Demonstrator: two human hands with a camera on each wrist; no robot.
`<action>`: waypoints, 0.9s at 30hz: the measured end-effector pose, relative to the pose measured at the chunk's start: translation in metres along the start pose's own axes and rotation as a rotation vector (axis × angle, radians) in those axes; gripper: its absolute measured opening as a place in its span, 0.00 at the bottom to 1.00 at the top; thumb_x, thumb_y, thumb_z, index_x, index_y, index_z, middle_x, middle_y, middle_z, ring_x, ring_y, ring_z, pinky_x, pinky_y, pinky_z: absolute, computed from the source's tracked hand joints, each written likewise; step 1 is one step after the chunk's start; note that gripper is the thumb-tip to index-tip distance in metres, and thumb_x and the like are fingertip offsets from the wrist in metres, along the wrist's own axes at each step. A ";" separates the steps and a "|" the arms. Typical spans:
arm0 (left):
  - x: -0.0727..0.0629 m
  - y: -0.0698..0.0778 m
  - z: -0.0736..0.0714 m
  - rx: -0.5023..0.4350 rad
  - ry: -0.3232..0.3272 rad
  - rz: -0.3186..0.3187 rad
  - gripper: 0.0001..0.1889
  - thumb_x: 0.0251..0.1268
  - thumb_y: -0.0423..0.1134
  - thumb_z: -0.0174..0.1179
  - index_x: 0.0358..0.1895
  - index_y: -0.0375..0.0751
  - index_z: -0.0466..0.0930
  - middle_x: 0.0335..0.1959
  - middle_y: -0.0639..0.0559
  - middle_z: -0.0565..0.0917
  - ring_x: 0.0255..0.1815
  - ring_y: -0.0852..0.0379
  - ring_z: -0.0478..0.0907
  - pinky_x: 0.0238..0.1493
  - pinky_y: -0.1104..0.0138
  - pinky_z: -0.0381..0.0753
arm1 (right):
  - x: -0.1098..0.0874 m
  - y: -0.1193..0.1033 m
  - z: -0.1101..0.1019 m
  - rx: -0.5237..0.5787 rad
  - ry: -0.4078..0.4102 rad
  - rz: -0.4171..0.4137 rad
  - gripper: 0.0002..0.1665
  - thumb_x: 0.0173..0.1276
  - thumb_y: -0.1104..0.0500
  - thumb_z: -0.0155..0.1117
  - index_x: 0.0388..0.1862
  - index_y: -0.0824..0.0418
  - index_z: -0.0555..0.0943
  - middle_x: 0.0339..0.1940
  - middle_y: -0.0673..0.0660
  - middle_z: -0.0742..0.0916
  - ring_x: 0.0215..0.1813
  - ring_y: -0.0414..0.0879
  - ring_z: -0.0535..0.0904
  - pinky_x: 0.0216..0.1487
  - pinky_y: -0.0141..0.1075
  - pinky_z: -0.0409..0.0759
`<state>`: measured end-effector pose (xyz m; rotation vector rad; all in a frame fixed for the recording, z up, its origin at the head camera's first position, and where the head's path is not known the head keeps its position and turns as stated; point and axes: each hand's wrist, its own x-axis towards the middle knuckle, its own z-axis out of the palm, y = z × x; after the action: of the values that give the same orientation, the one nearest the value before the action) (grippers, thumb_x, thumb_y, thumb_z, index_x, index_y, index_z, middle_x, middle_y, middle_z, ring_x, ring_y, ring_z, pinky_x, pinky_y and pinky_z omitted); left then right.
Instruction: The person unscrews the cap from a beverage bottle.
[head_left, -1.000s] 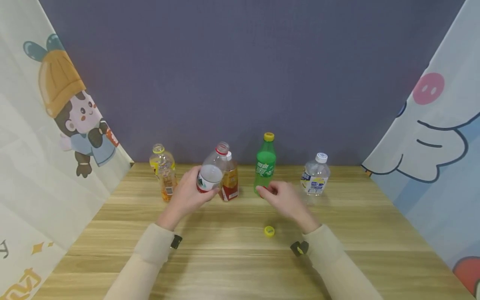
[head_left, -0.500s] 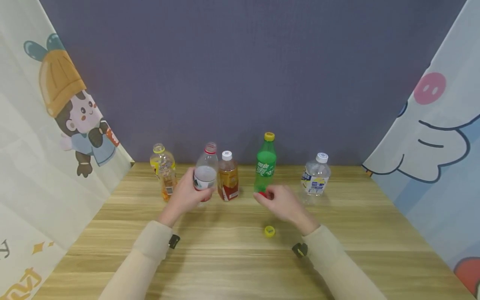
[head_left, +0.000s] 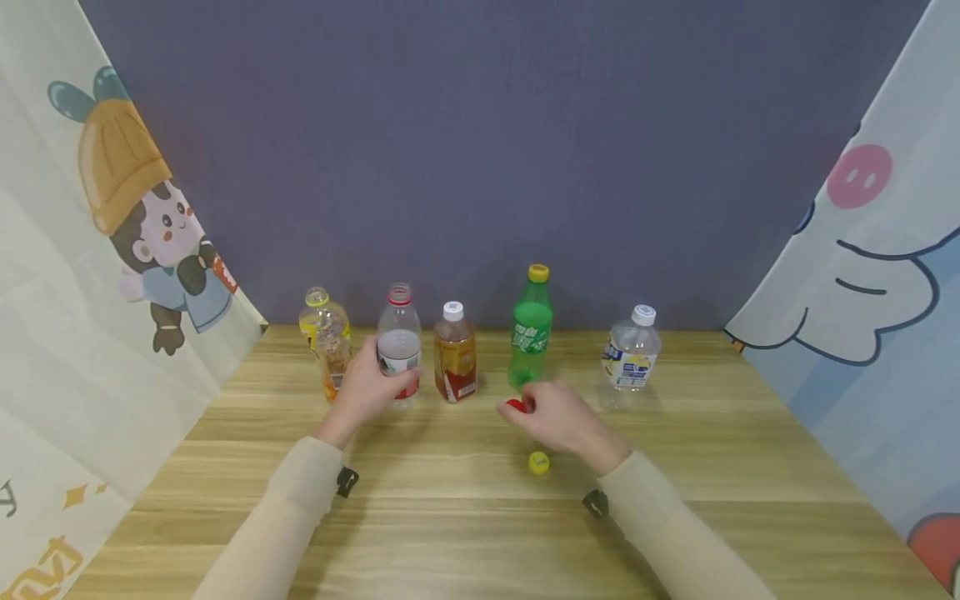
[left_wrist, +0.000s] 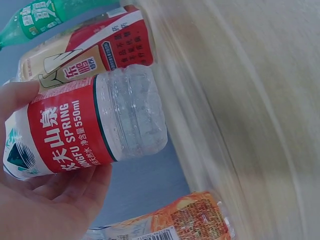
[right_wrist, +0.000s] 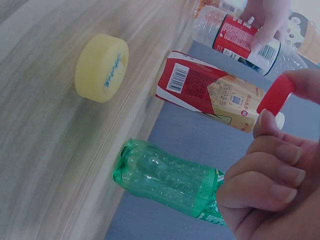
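Note:
My left hand [head_left: 366,390] grips a clear water bottle [head_left: 399,337] with a red and white label. It stands upright with an uncapped mouth; whether its base touches the table I cannot tell. In the left wrist view, fingers and thumb wrap round the bottle's label [left_wrist: 70,130]. My right hand [head_left: 564,418] pinches a red bottle cap [head_left: 516,405] between thumb and index finger, above the table in front of the green bottle [head_left: 531,325]. The right wrist view shows the red cap [right_wrist: 275,95] clearly, the other fingers curled beneath. A yellow cap [head_left: 538,463] lies on the table near that hand.
Along the back of the wooden table [head_left: 465,533] stand a yellow-necked bottle [head_left: 327,329] with no cap, an amber drink bottle [head_left: 456,358] with a white cap, and a clear white-capped bottle [head_left: 632,362]. Behind them rises a dark panel [head_left: 480,167], with printed curtains at both sides.
My left hand has carried the water bottle left and brought it from tilted to upright, uncovering the amber bottle. My right hand has drawn slightly closer to me with the red cap.

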<state>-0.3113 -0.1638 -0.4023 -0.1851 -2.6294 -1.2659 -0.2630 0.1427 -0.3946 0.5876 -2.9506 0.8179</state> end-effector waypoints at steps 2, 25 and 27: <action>0.001 -0.001 0.001 0.005 0.002 -0.004 0.39 0.57 0.48 0.75 0.66 0.34 0.65 0.56 0.36 0.80 0.59 0.38 0.77 0.60 0.43 0.75 | 0.000 0.000 0.002 -0.007 -0.011 -0.001 0.27 0.71 0.39 0.63 0.18 0.53 0.71 0.13 0.47 0.73 0.17 0.40 0.66 0.22 0.35 0.67; 0.008 -0.009 0.003 0.023 -0.018 -0.097 0.42 0.59 0.49 0.73 0.69 0.32 0.61 0.60 0.33 0.78 0.62 0.36 0.75 0.62 0.42 0.74 | -0.003 0.004 0.024 -0.102 -0.129 -0.036 0.23 0.69 0.40 0.65 0.24 0.53 0.75 0.16 0.48 0.77 0.16 0.40 0.73 0.20 0.35 0.71; 0.009 -0.009 0.003 0.024 -0.018 -0.103 0.42 0.59 0.50 0.73 0.69 0.32 0.61 0.60 0.33 0.77 0.62 0.36 0.75 0.62 0.42 0.74 | -0.004 0.003 0.025 -0.103 -0.151 -0.034 0.23 0.69 0.38 0.64 0.23 0.53 0.75 0.15 0.47 0.77 0.15 0.39 0.73 0.19 0.35 0.70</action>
<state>-0.3224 -0.1668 -0.4091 -0.0575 -2.6994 -1.2688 -0.2585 0.1342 -0.4182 0.7203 -3.0848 0.6409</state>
